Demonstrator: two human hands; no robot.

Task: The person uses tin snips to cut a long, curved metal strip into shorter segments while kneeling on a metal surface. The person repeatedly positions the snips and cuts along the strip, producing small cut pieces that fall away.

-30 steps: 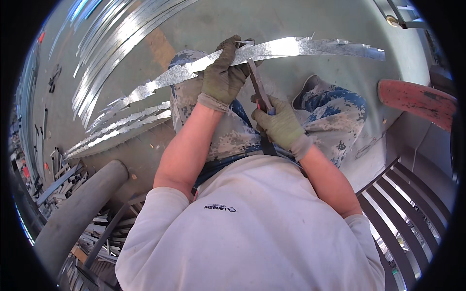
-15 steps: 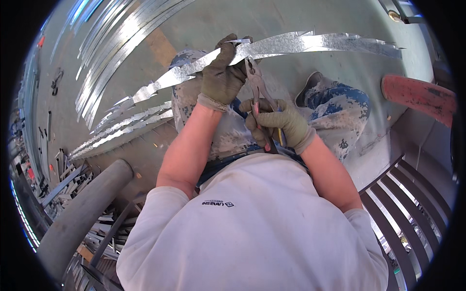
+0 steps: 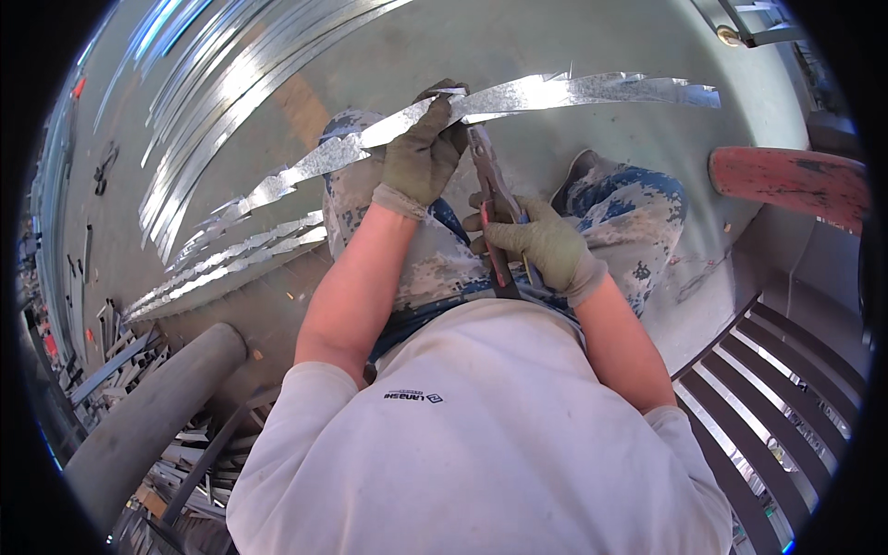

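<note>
A long, shiny galvanized metal strip (image 3: 536, 95) with jagged, notched edges runs crosswise in front of me, over my knee. My gloved left hand (image 3: 412, 165) is closed around its middle. In my gloved right hand (image 3: 546, 245) is a pair of pliers (image 3: 487, 166) with one red and one blue handle. Their jaws point away from me, just below the strip's near edge beside my left fingers. Whether the jaw tips touch the metal I cannot tell. My left fingertips are partly hidden behind the strip.
Many long metal strips (image 3: 231, 102) lie fanned out on the floor at the far left, with more jagged strips (image 3: 231, 254) nearer. A grey tube (image 3: 162, 407) and metal offcuts are at the lower left. A worn red tube (image 3: 786, 180) and a slatted brown frame (image 3: 768, 398) stand right.
The strip's right end has shifted left. The pliers' jaws have drawn slightly back toward me and look closer together. The whole view has shifted a little.
</note>
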